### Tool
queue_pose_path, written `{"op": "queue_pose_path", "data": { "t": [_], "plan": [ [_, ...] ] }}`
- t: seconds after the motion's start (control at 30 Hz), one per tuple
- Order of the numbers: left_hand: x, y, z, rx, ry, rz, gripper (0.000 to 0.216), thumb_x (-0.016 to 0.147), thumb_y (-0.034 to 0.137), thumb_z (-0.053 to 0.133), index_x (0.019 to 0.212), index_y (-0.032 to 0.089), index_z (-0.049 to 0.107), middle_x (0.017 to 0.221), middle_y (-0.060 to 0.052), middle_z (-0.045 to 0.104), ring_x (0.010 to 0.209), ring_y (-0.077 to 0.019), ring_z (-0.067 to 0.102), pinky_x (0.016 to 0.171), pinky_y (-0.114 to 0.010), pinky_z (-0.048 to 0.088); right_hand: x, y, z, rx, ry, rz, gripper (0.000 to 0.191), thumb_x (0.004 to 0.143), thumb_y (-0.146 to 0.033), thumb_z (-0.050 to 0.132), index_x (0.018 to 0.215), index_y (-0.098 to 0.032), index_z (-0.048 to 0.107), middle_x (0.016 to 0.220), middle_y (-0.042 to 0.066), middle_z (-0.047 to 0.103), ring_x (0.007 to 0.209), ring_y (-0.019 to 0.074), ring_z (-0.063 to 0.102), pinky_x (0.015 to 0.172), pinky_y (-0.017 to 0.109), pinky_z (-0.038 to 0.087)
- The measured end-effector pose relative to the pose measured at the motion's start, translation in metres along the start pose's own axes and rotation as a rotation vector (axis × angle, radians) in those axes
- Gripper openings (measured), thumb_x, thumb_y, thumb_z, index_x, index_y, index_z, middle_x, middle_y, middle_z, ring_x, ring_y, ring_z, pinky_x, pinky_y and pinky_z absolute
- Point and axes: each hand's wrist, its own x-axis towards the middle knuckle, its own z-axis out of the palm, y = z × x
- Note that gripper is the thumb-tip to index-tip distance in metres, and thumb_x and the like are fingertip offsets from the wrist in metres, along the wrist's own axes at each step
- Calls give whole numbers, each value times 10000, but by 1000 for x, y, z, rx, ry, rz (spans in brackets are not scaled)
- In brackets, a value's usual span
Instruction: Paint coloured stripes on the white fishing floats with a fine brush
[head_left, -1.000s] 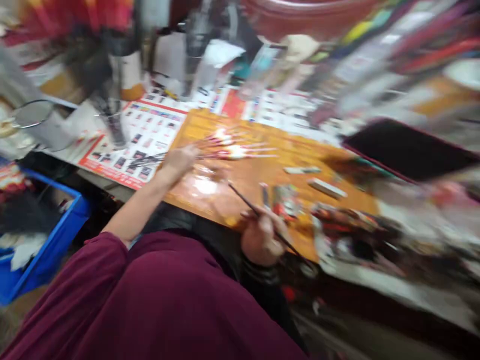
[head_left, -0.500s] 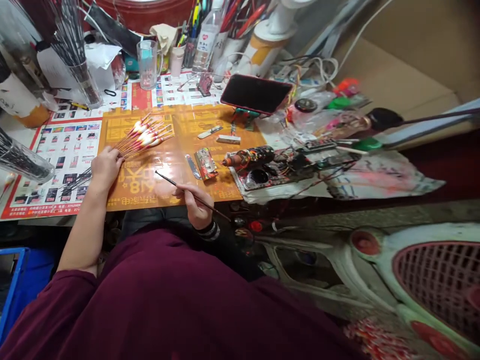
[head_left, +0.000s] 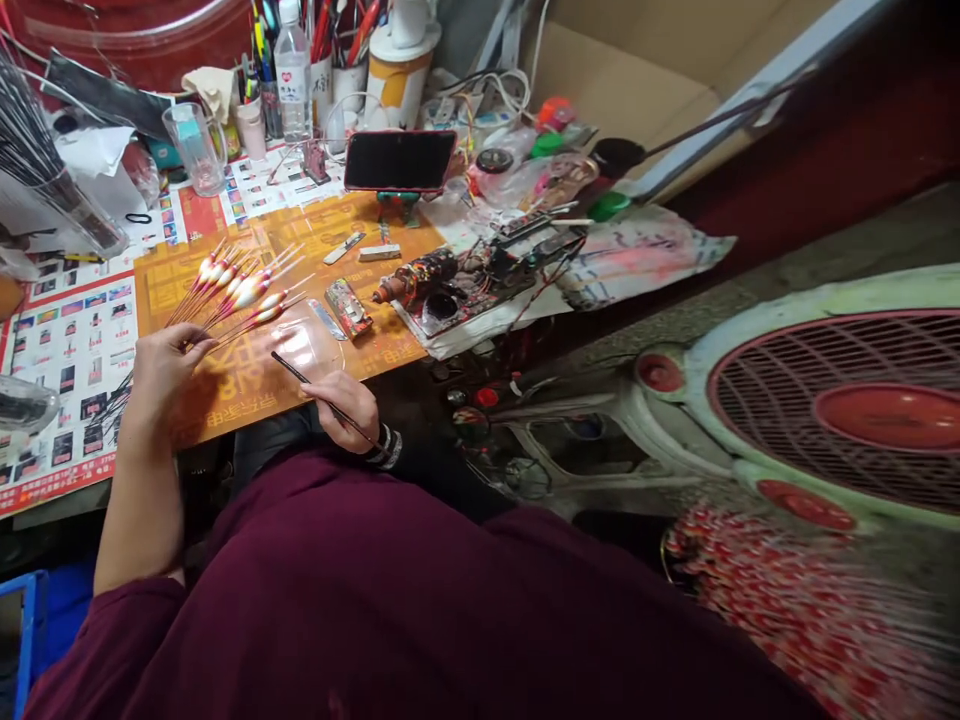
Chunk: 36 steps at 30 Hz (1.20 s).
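Note:
My left hand point(head_left: 161, 368) is closed around the thin stems of a fanned bunch of fishing floats point(head_left: 250, 290). Their white, yellow and dark red bodies point away from me over the orange sheet point(head_left: 169, 285). Dark stem ends poke out behind that hand. Between the fingers of my right hand point(head_left: 346, 408), near the table's front edge, is a slim dark paintbrush point(head_left: 289, 367). Its tip points up and left, apart from the floats. A paint-stained block point(head_left: 348, 308) and a flat blade-like strip point(head_left: 327, 320) lie beyond the brush.
A phone point(head_left: 400, 160) leans on a stand at the back. Right of the sheet sits a paint-smeared tool point(head_left: 416, 278) beside a dark paint cup point(head_left: 439, 308). A glass mug point(head_left: 196, 150) and a plastic bottle point(head_left: 292, 75) stand behind. A fan point(head_left: 840, 400) is low on the right.
The view has swung right, bringing more of the fan and a red-and-white bundle into sight. The floats are spread wider in my left hand. My right hand still holds the brush.

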Motion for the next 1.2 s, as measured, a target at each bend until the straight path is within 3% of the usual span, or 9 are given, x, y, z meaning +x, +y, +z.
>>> {"op": "queue_pose_path", "data": {
  "t": [0.3,0.67,0.93,1.2],
  "plan": [
    [-2,42,10,-146,-142,133,220,860,462,747,879,262,836,821,-29,796,715,-198,654,635,-306,459,-12,11,3,-11,49,-20,357,1006,-152,529,1310,-242,693,1018,62,810,924,189,763,848,365,638],
    [2,44,14,-72,-158,178,190,870,424,745,852,253,825,739,-17,746,662,-181,607,613,-302,405,-15,14,2,-31,36,-47,425,1028,-171,509,1423,-226,655,1144,101,808,1025,217,766,904,407,654],
    [7,54,28,-73,-189,188,108,865,283,765,808,203,811,763,-45,750,703,-176,629,677,-296,412,-27,15,0,-76,-6,-27,504,1037,-217,520,1533,-265,593,1242,107,793,1099,263,763,990,487,657],
    [7,46,37,-182,-213,178,121,837,286,766,809,176,809,727,-25,744,653,-152,609,635,-274,399,-32,14,-2,-196,-97,-8,436,1025,-222,535,1439,-225,676,1164,119,793,1076,269,735,959,480,652]
  ]
}}
